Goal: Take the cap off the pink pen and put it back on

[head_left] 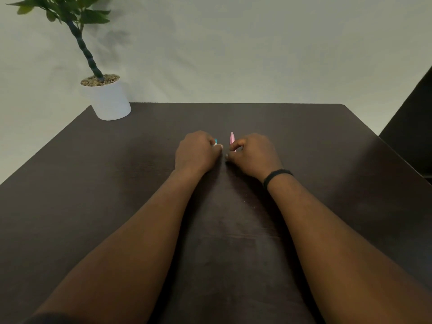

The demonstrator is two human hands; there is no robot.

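Both hands out over dark brown wooden table point(327, 141), mid-table, fists just apart. Right hand point(253, 155) curled around slim pink plastic piece point(232, 139), long axis roughly upright, tip pointing far, lower end buried in fingers. Left hand point(197, 152) clenched on something small; only a teal-and-white sliver point(216, 141) poking out on its right side. Can't tell which piece is cap and which is barrel, most of both hidden in the fists. Looks like cap off, recapping pending. Key relation: pink piece sits right of teal sliver, narrow gap between; ends not visibly aligned, so closing needs one piece turned to face the other. White potted plant point(109, 99) far left, well clear.
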